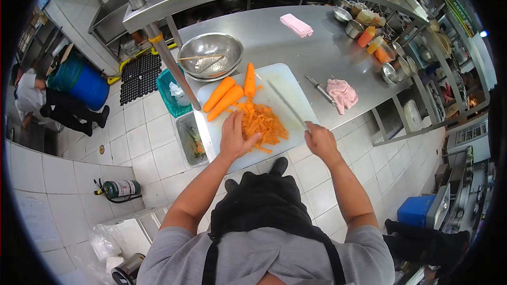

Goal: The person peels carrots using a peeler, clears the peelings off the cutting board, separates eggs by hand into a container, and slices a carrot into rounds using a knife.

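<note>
On the white cutting board (282, 76) lies a pile of orange carrot pieces (264, 125). My left hand (235, 136) rests at the pile's left side, fingers apart, holding nothing. My right hand (320, 140) is wrapped round the handle of a knife (288, 102), at the board's right edge. The long blade points up and left over the board, clear of the pile. Two peeled carrots (226, 102) lie side by side at the board's left, and another carrot (250, 80) lies above the pile.
Metal bowls (210, 53) stand behind the board. A peeler (320, 88) and pink cloth (342, 95) lie to the right, a folded cloth (297, 25) farther back. Bins (190, 138) stand at left below the table. A person (58, 100) is at far left, another (425, 243) at lower right.
</note>
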A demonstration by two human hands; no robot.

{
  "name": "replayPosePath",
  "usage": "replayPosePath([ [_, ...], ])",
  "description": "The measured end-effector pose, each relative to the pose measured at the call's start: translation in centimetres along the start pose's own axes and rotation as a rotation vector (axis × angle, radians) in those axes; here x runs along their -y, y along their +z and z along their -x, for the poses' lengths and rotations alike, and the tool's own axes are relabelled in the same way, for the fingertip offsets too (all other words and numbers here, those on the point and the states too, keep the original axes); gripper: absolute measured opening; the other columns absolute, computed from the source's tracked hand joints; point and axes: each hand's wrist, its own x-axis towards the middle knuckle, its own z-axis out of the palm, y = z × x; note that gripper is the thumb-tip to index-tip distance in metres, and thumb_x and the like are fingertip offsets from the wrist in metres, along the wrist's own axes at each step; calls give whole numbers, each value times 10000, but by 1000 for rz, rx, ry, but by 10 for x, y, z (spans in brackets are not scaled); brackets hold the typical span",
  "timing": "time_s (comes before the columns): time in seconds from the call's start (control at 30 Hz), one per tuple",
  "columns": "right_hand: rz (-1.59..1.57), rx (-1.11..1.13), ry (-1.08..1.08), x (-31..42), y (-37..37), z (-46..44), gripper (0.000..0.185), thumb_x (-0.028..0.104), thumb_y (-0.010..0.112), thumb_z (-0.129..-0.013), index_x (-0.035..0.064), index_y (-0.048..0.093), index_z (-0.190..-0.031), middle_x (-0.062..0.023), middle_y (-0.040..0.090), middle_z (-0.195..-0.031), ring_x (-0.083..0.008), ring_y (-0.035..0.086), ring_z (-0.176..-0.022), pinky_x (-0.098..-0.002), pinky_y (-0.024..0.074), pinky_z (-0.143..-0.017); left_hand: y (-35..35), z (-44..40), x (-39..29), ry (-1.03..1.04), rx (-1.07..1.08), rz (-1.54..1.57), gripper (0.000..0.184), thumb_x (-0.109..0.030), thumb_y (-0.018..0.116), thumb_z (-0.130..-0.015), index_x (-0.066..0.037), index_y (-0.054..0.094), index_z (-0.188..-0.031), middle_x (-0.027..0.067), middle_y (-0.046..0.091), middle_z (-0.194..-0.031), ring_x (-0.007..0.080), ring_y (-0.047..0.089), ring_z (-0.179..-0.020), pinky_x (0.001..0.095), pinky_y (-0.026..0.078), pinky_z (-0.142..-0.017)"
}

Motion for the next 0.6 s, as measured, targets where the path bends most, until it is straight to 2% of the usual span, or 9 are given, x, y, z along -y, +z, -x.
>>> replayPosePath([
  [0.03, -16, -54, 35, -4, -5, -1, 284, 163, 613, -952, 40, 634, -1207, -236, 718, -952, -462, 692, -889, -569, 550, -778, -3, 0, -4, 4, -1, 5, 971, -533, 816, -836, 11, 417, -1535, 292, 436, -1527, 464, 417, -1420, 560, 321, -1192],
  [0.1, -86, -53, 78, -16, -11, 2, 275, 159, 642, -926, 12, 649, -1158, -261, 707, -907, -486, 682, -882, -575, 537, -772, -9, 0, -8, 40, -135, 115, 700, -378, 794, -876, -10, 545, -1416, 238, 545, -1374, 414, 522, -1271, 529, 403, -1082],
  [0.13, -142, -51, 111, -23, -13, 4, 268, 155, 650, -917, 4, 653, -1139, -275, 702, -896, -490, 682, -875, -573, 536, -768, -11, -5, -5, 48, -137, 113, 700, -378, 794, -876, -10, 545, -1416, 238, 545, -1374, 414, 522, -1271, 529, 403, -1082],
  [0.2, -156, -99, 118, -29, -8, 11, 259, 148, 663, -906, -16, 661, -1107, -311, 684, -842, -499, 680, -833, -568, 534, -744, -13, -18, -2, 114, -151, 9, 485, -289, 788, -867, -27, 642, -1248, 176, 614, -1216, 375, 569, -1144, 507, 435, -974],
  [0.23, -155, -104, 118, -30, -6, 15, 259, 148, 663, -906, -16, 661, -1107, -311, 684, -842, -499, 680, -833, -568, 534, -744, -13, -27, -2, 119, -153, 9, 485, -289, 788, -867, -27, 642, -1248, 176, 614, -1216, 375, 569, -1144, 507, 435, -974],
  [0.3, -159, -51, 233, -29, 0, 16, 253, 138, 661, -907, -18, 663, -1107, -309, 673, -790, -504, 676, -795, -574, 532, -728, -13, -57, -4, 165, -194, -91, 358, -254, 780, -858, -36, 676, -1122, 148, 642, -1129, 365, 579, -1073, 497, 436, -929],
  [0.37, -190, -85, 187, -34, 1, 17, 215, 133, 653, -911, -19, 656, -1064, -301, 664, -757, -510, 668, -768, -586, 526, -716, -7, -89, -10, 159, -197, -158, 365, -289, 770, -870, -27, 684, -1109, 147, 658, -1095, 352, 579, -1061, 484, 424, -934],
  [0.47, -260, -95, 96, -49, 2, 12, 173, 131, 651, -914, -11, 640, -1013, -292, 658, -749, -517, 651, -755, -591, 515, -699, 7, -135, -25, 60, -81, -334, 447, -355, 745, -900, -22, 665, -1188, 169, 681, -1135, 359, 578, -1090, 495, 393, -998],
  [0.6, -280, -8, 49, -71, -12, -1, 183, 155, 651, -920, 3, 649, -1023, -268, 683, -805, -505, 660, -800, -587, 517, -709, 42, -177, -25, -189, 163, -523, 571, -401, 734, -902, -26, 587, -1307, 218, 692, -1208, 371, 571, -1154, 536, 317, -1079],
])
